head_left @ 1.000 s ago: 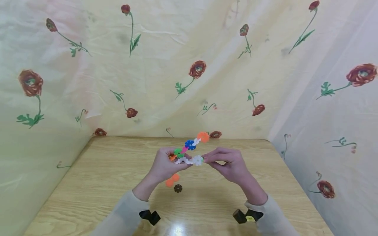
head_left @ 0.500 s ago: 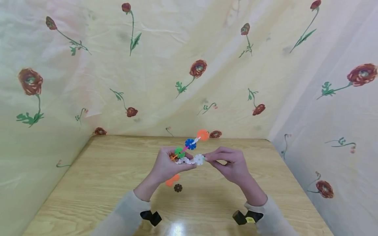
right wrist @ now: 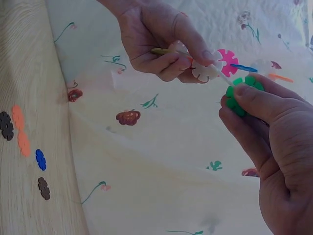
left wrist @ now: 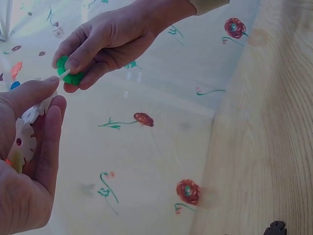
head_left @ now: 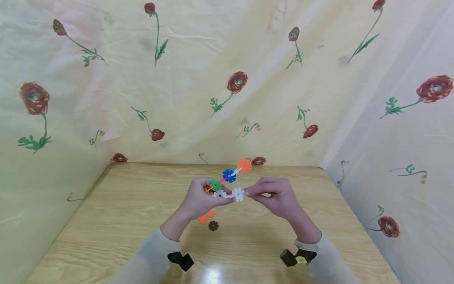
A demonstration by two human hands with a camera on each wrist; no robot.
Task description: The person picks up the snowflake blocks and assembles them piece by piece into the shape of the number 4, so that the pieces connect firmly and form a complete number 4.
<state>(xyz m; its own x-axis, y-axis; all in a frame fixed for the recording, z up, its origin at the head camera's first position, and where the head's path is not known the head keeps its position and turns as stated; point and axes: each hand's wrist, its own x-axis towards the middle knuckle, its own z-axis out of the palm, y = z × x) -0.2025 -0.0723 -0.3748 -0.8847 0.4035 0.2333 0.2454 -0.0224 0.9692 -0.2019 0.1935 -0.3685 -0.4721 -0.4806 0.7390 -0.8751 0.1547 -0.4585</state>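
My left hand (head_left: 203, 201) holds a chain of linked notched discs, its fingers and thumb curled round white discs (left wrist: 23, 139). From that hand the chain runs up through a green disc (head_left: 215, 184), a pink one seen edge-on, a blue disc (head_left: 229, 175) and a white one to an orange disc (head_left: 244, 165). My right hand (head_left: 276, 196) pinches another green disc (right wrist: 239, 106) between thumb and fingers. In the right wrist view this green disc meets the edge of a white disc at the chain's end, by my left thumb; how deep they interlock I cannot tell.
On the wooden table (head_left: 142, 221) below my hands lie orange discs (right wrist: 20, 129) and a dark brown disc (head_left: 213, 225). The right wrist view also shows a blue disc (right wrist: 40, 159) and a second dark disc (right wrist: 44, 188). A flowered cloth (head_left: 191, 98) stands behind and beside the table.
Both hands keep their grips in nearly the same place. The chain's orange end rose a little and then dropped back, and the white disc near my right fingers has shifted slightly.
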